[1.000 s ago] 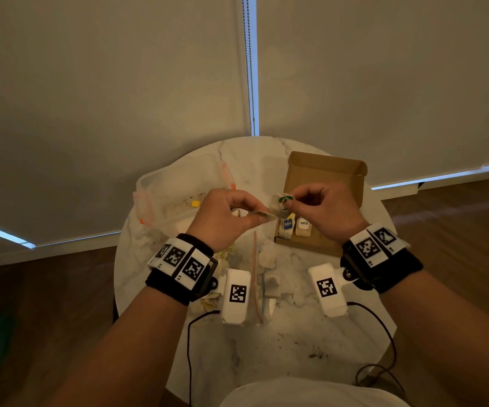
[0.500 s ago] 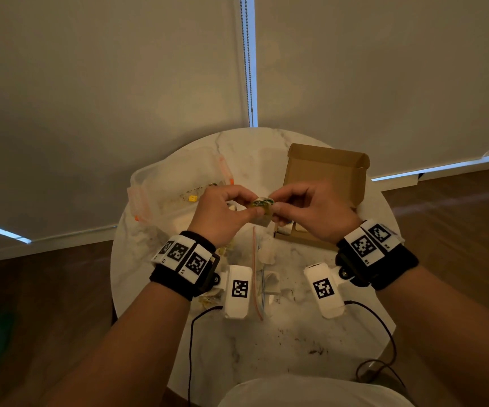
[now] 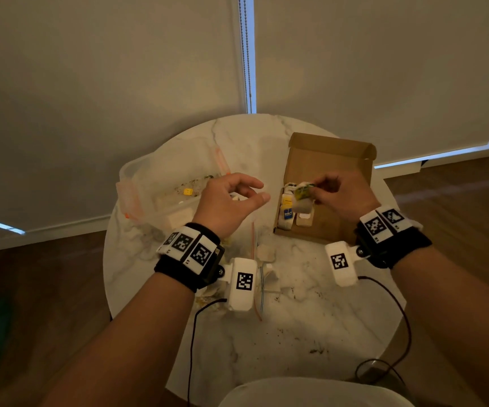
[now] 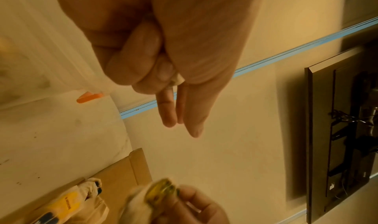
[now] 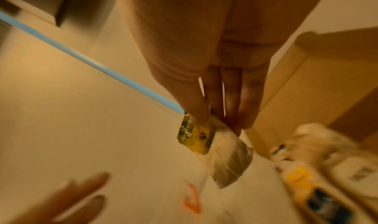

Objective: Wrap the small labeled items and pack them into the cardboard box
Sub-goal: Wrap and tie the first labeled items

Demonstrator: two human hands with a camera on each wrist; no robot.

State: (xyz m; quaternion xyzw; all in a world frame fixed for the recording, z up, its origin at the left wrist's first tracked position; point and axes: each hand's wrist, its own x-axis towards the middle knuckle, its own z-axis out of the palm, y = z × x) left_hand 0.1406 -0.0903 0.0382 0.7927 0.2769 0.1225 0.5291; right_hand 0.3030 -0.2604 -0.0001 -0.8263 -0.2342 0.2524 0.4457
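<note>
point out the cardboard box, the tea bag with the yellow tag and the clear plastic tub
cardboard box (image 3: 329,158): head view, inside face of its raised lid
tea bag (image 5: 232,158): right wrist view, its pale pouch below the yellow tag
clear plastic tub (image 3: 137,183): head view, its left wall

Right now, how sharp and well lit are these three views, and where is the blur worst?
Head view: dim, warm room light, fairly sharp, with wide-angle bending at the edges; the cardboard box reads clearly. Left wrist view: the left hand is streaked with motion blur. Right wrist view: blur is worst here, smearing the packed items; the tagged item in the right hand is soft, its label print unreadable.
</note>
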